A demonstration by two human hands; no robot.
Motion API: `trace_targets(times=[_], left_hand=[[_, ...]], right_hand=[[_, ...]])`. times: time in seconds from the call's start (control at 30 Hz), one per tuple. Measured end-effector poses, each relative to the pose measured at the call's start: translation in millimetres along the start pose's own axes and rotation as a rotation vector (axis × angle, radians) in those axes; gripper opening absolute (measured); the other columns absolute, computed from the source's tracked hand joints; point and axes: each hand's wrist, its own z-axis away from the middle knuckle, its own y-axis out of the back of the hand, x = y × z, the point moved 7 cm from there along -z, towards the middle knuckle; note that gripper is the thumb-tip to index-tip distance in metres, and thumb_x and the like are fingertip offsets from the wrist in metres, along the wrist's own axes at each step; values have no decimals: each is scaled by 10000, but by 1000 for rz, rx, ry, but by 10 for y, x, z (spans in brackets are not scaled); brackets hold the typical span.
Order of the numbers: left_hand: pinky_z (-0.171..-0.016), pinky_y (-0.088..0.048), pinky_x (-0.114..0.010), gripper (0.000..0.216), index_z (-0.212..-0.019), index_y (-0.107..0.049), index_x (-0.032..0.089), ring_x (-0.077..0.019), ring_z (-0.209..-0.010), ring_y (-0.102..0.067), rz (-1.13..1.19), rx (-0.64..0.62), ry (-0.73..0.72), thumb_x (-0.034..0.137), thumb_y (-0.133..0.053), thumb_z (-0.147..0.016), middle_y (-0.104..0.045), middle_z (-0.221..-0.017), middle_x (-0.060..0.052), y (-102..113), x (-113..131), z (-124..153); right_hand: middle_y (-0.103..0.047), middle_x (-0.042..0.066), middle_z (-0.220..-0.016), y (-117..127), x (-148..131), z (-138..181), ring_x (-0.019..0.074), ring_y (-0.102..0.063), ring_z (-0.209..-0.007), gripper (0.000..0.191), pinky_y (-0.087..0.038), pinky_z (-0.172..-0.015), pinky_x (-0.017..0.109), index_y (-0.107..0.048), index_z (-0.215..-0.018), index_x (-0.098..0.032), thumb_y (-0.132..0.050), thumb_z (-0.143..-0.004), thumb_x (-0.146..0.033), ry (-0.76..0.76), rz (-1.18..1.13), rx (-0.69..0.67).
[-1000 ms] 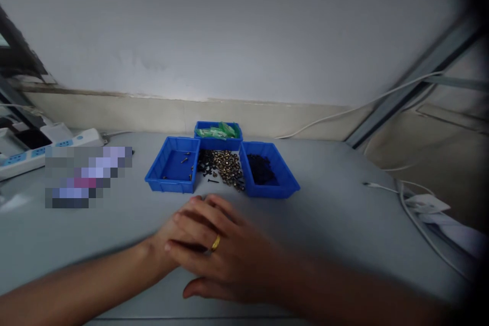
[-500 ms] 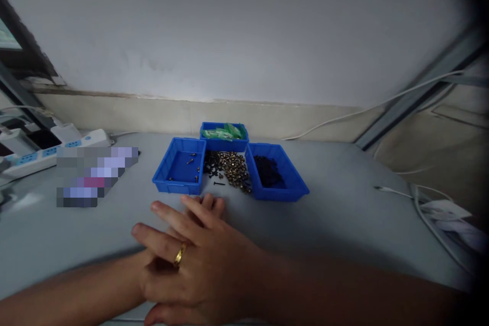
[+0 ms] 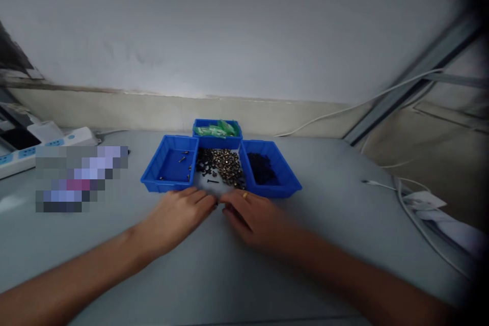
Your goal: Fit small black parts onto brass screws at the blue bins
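One loose screw (image 3: 213, 181) just beyond the fingertips, long axis roughly left to right, slightly nearer the left hand (image 3: 179, 216) than the right hand (image 3: 260, 219). Fingers curled, nearly meeting at a dark speck (image 3: 217, 204); grasping or not, cannot tell. Pile (image 3: 229, 165) beyond, between left bin (image 3: 160, 185) and right bin (image 3: 275, 192); room on the table (image 3: 214, 280) toward its near edge.

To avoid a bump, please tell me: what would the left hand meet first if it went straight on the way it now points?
Probably the right hand, which is just ahead of the left hand; I cannot tell whether they touch or what the small dark spot between them is.
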Motion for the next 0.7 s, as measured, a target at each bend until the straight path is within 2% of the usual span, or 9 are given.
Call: trace_targets(times=[0.1,0.3,0.4,0.5,0.57,0.7], left_hand=[[-541,-400,-242,200,-777,-517,159,-119,-601,-513,48,88,-38,216,-367,-896,-533,-663,5,77,69,15],[-545,-394,-232,250,-754,-523,155,-106,-593,-504,77,137,-108,222,-336,-907,-532,-651,7,140,169,27],[-550,-402,-233,265,-737,-519,155,-110,-598,-509,108,156,-93,239,-336,-910,-534,-644,3,146,175,21],[-565,-419,-238,220,-802,-518,161,-116,-629,-533,165,154,-51,251,-348,-908,-559,-686,-1,143,160,8],[-582,-433,-249,190,-844,-516,164,-124,-658,-551,190,121,-22,260,-362,-899,-573,-719,-4,126,145,1],[-585,-442,-265,226,-776,-523,164,-135,-646,-560,158,41,-14,278,-363,-889,-565,-684,-3,97,128,3]], right_hand=[[-590,51,-872,-74,168,39,149,-556,-744,179,-414,-647,274,-483,-979,-167,-383,-852,-247,-149,-120,-68],[-568,9,-701,-78,142,45,119,-528,-611,171,-353,-535,236,-494,-785,-175,-395,-857,-294,-87,-198,-233],[-564,-4,-694,-89,130,40,112,-529,-620,171,-347,-537,227,-492,-794,-179,-387,-865,-294,-68,-235,-220],[-550,-12,-667,-102,148,43,109,-519,-602,184,-337,-531,229,-490,-784,-182,-378,-869,-301,-66,-212,-178],[-545,-14,-662,-101,170,48,109,-515,-594,180,-335,-527,228,-492,-788,-181,-378,-868,-296,-74,-198,-167],[-575,-5,-725,-74,180,48,116,-540,-656,158,-364,-580,230,-513,-884,-186,-375,-872,-264,-70,-232,-177]])
